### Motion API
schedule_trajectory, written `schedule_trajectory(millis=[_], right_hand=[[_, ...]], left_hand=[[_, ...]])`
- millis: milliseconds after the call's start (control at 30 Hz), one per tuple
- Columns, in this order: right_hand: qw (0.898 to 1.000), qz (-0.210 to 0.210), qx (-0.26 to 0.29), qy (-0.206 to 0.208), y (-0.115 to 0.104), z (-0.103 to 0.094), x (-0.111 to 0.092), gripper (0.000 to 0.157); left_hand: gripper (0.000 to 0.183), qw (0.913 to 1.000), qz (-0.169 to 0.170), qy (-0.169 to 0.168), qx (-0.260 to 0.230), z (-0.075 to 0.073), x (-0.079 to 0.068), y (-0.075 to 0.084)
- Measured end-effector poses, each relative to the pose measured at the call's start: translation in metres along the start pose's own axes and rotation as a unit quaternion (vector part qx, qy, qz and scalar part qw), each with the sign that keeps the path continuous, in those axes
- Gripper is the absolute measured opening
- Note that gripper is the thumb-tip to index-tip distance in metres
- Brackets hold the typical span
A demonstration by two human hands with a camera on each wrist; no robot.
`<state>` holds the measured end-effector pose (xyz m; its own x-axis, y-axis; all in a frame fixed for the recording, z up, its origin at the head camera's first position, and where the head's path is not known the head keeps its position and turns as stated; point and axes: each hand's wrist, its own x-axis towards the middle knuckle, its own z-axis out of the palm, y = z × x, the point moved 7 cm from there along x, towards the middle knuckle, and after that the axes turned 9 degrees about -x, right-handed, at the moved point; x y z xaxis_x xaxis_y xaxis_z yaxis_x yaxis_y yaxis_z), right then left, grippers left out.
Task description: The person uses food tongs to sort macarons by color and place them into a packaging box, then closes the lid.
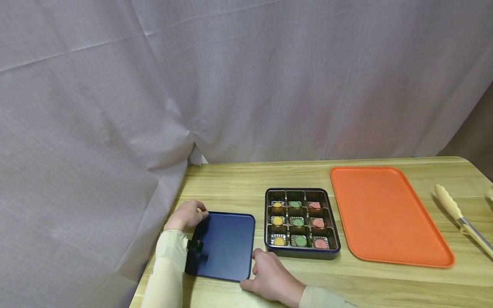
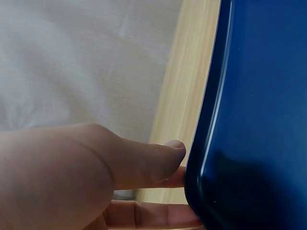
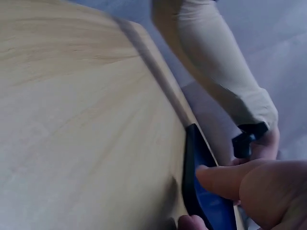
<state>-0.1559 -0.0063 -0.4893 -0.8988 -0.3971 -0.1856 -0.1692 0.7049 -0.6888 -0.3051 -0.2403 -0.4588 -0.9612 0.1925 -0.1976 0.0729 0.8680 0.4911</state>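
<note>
A dark blue square lid [image 1: 227, 246], rim up, lies at the left of the table. My left hand [image 1: 188, 215] is at its far left corner; in the left wrist view, straight fingers [image 2: 163, 214] touch the rim from outside and the thumb stops just short of it. My right hand [image 1: 271, 276] grips the near right corner, fingers on the right side and thumb at the near edge. To the right of the lid is a matching box [image 1: 304, 253] with a dark divided insert. Yellow [image 1: 278, 220], green [image 1: 298, 222] and pink [image 1: 318, 222] round pieces sit in its compartments.
An orange tray [image 1: 389, 214] lies right of the box. Tongs [image 1: 462, 222] with cream tips rest near the table's right side. A grey curtain [image 1: 246, 85] hangs behind the wooden table [image 1: 231, 184] and along its left edge.
</note>
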Motion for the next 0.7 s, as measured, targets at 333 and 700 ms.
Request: schedule_trajectory(millis=[333,700], right_hand=[[0.995,-0.037,-0.079,0.051,-0.005,0.003,0.000,0.061],[0.993,-0.035,-0.088,0.069,-0.004,0.005,0.002,0.065]], left_hand=[[0.018,1.0000,0.004,0.002,0.005,-0.001,0.000,0.001],[0.012,0.9983,0.048,0.031,0.012,-0.012,-0.003,0.003]])
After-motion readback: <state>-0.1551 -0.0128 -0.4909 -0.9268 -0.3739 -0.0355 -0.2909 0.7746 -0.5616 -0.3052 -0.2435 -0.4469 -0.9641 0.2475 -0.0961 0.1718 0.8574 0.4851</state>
